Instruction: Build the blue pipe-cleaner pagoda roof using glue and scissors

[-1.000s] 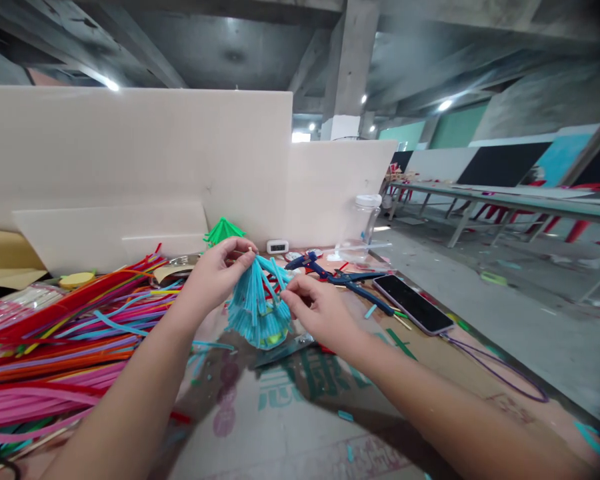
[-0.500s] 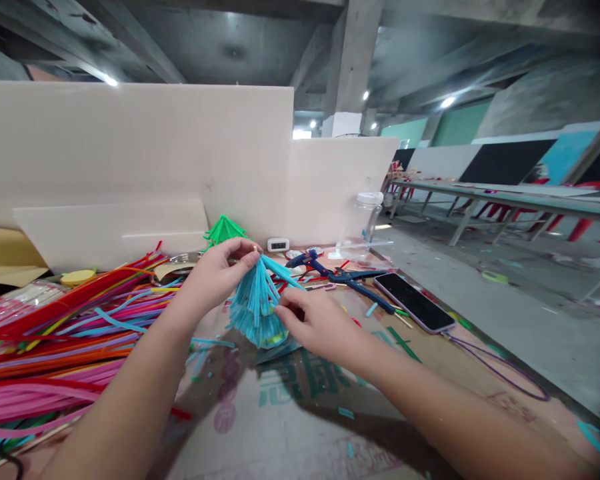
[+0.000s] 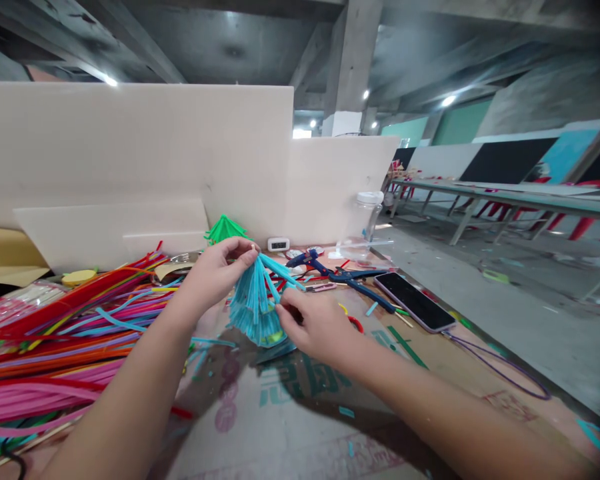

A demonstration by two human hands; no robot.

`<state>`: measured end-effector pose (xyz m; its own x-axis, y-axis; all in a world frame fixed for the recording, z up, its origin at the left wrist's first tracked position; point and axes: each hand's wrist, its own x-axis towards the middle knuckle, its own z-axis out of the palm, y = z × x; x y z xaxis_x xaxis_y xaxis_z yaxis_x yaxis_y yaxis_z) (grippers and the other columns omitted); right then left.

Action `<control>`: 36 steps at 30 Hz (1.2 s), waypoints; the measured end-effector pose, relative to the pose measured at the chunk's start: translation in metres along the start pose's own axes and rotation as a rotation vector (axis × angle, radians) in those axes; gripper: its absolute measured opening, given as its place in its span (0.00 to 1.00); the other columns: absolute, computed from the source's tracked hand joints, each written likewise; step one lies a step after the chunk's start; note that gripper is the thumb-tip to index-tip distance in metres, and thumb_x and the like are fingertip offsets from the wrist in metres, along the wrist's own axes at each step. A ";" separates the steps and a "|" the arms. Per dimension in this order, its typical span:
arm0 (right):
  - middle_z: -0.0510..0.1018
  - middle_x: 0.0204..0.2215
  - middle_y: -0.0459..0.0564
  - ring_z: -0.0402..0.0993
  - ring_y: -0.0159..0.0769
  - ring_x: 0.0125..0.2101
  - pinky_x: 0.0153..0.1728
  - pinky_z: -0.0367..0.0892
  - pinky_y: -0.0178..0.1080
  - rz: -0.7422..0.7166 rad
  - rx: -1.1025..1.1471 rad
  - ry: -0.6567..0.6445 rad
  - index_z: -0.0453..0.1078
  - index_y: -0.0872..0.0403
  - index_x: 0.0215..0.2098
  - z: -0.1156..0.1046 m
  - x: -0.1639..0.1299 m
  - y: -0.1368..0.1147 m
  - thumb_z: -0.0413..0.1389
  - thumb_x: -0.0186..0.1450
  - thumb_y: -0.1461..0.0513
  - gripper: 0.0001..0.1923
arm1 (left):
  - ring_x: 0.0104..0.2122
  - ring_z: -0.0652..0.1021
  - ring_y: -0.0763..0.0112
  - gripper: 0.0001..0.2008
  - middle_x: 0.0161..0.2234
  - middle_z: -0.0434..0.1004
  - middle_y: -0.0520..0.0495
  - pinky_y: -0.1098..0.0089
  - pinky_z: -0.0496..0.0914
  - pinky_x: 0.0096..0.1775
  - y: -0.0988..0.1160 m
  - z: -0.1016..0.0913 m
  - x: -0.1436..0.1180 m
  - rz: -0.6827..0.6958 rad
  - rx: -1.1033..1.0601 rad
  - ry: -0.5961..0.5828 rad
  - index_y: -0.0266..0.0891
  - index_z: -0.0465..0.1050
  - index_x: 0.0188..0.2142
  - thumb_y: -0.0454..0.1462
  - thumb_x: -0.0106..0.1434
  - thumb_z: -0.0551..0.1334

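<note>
My left hand pinches the top of a cone-shaped bundle of light-blue pipe cleaners, held upright just above the cardboard-covered table. My right hand is at the bundle's lower right side, with its fingertips pinching one of the blue strands near the bottom. A few strands stick out to the right at the top. The bundle's base shows a yellow-green patch.
A big heap of coloured pipe cleaners lies at the left. A green cone stands behind. A blue glue gun, a phone with a purple cable, a small clock and a clear jar lie at the right. White boards wall the back.
My right hand has slid down from the bundle's upper right side to its lower right edge. My left hand has kept its hold on the top.
</note>
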<state>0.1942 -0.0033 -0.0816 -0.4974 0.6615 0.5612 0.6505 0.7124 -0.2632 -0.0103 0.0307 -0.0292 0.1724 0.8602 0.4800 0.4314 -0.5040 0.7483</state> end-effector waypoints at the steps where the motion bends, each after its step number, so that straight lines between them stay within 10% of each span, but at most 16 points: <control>1: 0.71 0.20 0.45 0.63 0.31 0.21 0.24 0.48 0.34 -0.002 0.000 -0.009 0.64 0.53 0.28 0.000 0.000 0.000 0.48 0.68 0.60 0.10 | 0.34 0.75 0.67 0.16 0.36 0.77 0.48 0.70 0.67 0.33 0.000 0.000 0.000 0.005 0.001 -0.001 0.38 0.73 0.37 0.49 0.61 0.61; 36: 0.72 0.20 0.43 0.61 0.29 0.20 0.24 0.41 0.36 0.014 -0.209 -0.030 0.68 0.53 0.31 -0.020 0.003 -0.010 0.50 0.67 0.60 0.09 | 0.41 0.77 0.62 0.19 0.43 0.75 0.46 0.62 0.70 0.44 0.008 0.005 -0.008 0.017 0.149 -0.047 0.39 0.70 0.44 0.50 0.60 0.63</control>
<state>0.1978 -0.0129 -0.0615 -0.5021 0.6801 0.5342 0.7608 0.6411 -0.1010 -0.0034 0.0207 -0.0294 0.2205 0.8560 0.4677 0.5542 -0.5045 0.6620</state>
